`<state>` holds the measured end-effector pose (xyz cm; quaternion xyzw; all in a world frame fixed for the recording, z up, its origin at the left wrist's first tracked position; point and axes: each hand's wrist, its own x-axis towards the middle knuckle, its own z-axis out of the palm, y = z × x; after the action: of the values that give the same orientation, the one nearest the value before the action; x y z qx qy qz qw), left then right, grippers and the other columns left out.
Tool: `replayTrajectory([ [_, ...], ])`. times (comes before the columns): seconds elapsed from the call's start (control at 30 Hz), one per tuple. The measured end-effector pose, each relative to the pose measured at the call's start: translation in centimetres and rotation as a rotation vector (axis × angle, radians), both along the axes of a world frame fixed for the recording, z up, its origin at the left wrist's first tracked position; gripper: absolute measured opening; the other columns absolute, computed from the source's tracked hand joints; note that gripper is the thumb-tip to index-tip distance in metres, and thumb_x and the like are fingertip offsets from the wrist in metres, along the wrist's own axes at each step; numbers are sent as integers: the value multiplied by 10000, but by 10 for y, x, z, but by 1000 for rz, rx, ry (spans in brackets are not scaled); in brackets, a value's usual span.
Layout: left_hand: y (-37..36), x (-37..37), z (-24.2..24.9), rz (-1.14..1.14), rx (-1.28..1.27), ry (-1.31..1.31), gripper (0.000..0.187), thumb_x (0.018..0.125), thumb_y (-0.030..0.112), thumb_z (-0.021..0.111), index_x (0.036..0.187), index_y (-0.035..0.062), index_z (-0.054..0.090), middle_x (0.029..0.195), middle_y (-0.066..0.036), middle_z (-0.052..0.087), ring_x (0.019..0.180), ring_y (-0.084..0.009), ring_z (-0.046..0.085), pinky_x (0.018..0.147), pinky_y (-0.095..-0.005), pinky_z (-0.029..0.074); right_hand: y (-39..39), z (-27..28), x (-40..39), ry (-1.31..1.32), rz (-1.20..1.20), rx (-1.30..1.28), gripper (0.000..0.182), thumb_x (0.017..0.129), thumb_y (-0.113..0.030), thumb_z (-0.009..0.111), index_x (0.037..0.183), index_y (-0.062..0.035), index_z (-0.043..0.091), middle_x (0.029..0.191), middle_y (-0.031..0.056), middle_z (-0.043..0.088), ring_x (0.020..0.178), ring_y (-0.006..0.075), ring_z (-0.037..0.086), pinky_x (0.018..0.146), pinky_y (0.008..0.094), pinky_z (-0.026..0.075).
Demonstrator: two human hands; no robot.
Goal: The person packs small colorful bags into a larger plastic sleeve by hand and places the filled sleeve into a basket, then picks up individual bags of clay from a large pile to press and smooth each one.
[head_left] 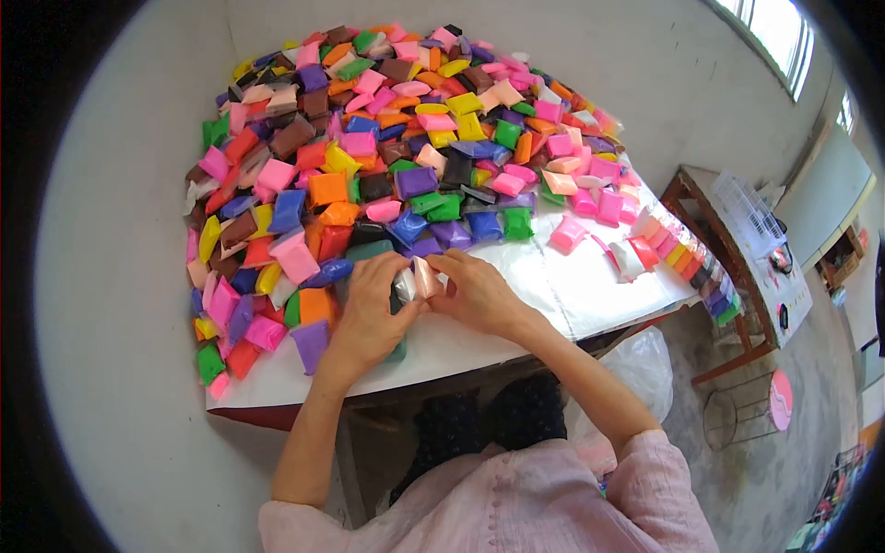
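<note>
Near the table's front edge, my two hands meet over a dark green object that they partly hide. My left hand is closed with its fingers curled round a small white packet. Pressed up against that packet is a peach packet, pinched between the fingers and thumb of my right hand. Just left of my left hand lie a purple packet and an orange packet. Beyond my hands rises a large heap of plastic-wrapped packets in many colours.
A white sheet covers the table. At its right edge, a row of multicoloured packets hangs over the side, beside a red and white packet. Further right stand a wooden table with a white basket and a pink-topped stool.
</note>
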<state>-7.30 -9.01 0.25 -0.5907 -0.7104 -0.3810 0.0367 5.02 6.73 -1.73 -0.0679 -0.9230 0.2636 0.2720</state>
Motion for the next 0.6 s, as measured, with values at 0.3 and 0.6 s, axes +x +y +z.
replayTrajectory([
  [0.3, -3, 2, 5, -1, -3, -25, 520, 798, 217, 746, 1230, -1, 554, 1261, -174, 555, 1193, -339, 490, 1051, -405, 376, 6, 9, 16, -49, 6, -365, 516, 764, -181, 706, 1221, -6, 542, 996, 177, 652, 864, 278, 634, 742, 377, 508],
  [0.6, -4, 1, 4, -13, -4, -36, 530, 817, 229, 726, 1259, -4, 549, 1265, -179, 557, 1209, -335, 480, 1056, -405, 372, 30, 6, 20, -193, 105, -571, 445, 776, -130, 651, 1206, -35, 589, 895, 52, 636, 795, 130, 583, 726, 287, 475],
])
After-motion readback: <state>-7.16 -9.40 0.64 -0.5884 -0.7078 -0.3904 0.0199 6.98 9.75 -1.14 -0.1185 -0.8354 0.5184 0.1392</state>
